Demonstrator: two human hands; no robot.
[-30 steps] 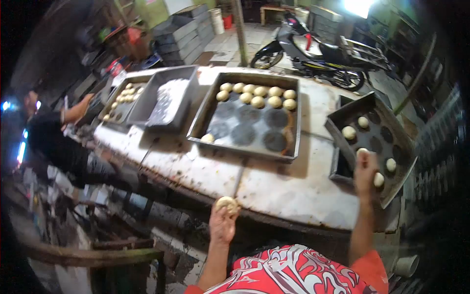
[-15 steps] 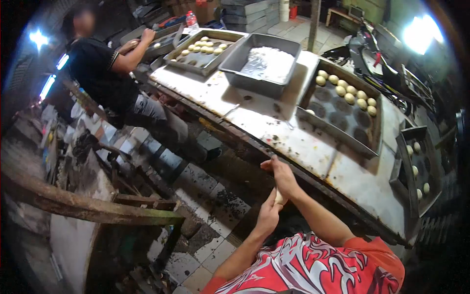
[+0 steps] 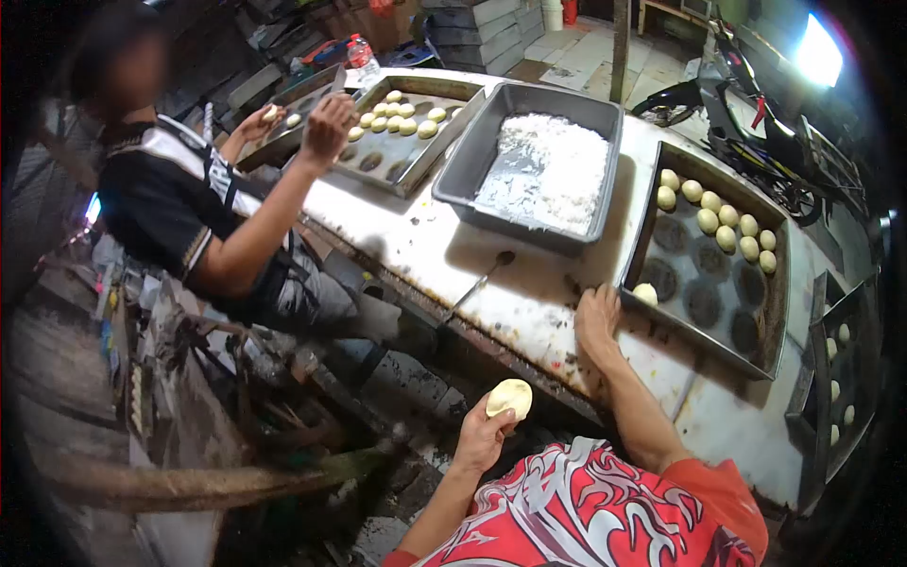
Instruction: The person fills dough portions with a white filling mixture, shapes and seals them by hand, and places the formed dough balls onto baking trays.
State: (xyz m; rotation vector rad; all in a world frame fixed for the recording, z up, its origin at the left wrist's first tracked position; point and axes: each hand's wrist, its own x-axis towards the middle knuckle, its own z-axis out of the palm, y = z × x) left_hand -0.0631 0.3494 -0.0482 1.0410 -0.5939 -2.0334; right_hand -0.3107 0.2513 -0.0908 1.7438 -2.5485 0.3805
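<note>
Low in the head view, my left hand (image 3: pixel 480 440) pinches a flattened, pale round of dough (image 3: pixel 510 401) in front of the table edge. My right hand (image 3: pixel 597 319) is on the white table (image 3: pixel 529 326), close to the left wall of a metal tray (image 3: pixel 704 348). Its fingers are bent and bunched downward; anything beneath them is hidden. Inside that tray, several dough balls (image 3: pixel 708 221) sit along the far side, and a single ball (image 3: pixel 645 294) lies in the corner nearest my right hand.
A grey bin (image 3: pixel 457 210) of white powder stands left of the tray. A spoon (image 3: pixel 480 285) lies before it. At left, a co-worker (image 3: pixel 189 208) handles dough beside another tray (image 3: pixel 402 184) with dough balls. More dough-filled trays (image 3: pixel 803 416) are at right; a motorbike (image 3: pixel 770 142) stands behind.
My hands have separated: the left keeps the dough, now seen flattened, while the right has moved onto the table beside the tray. The co-worker has turned and one of their hands reaches over the trays.
</note>
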